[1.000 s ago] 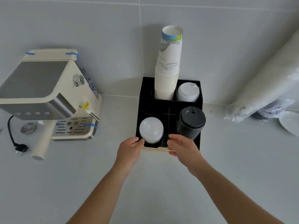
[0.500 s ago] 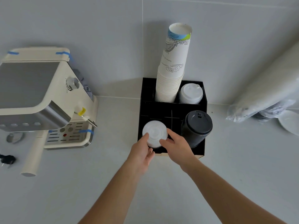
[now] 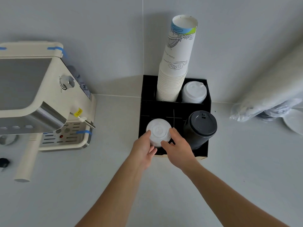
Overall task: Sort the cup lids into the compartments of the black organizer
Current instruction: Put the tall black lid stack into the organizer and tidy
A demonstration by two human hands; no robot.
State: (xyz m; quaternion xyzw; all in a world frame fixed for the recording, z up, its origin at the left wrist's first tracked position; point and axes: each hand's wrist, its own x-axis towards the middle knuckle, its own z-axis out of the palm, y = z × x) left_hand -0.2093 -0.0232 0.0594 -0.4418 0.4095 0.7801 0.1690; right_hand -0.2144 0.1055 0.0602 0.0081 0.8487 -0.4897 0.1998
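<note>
The black organizer (image 3: pixel 165 108) stands against the wall. A stack of translucent white lids (image 3: pixel 158 131) fills its front left compartment, and both hands hold that stack. My left hand (image 3: pixel 144 148) curls round its left side. From the right, my right hand (image 3: pixel 177 147) pinches it with thumb and fingers. A stack of black lids (image 3: pixel 200 126) rises out of the front right compartment. The back right compartment holds a stack of white sip lids (image 3: pixel 194 92), and a tall column of paper cups (image 3: pixel 177 63) stands in the back middle.
A cream coffee machine (image 3: pixel 41 99) with a portafilter handle (image 3: pixel 26 161) sits at the left. Bagged sleeves of cups and lids (image 3: pixel 268 97) lean against the wall at the right, beside a white plate (image 3: pixel 295 122). A black plug (image 3: pixel 4 162) lies at the far left.
Both hands left the organizer's front edge and moved up onto the translucent lid stack, closing on it from either side. The camera moved closer.
</note>
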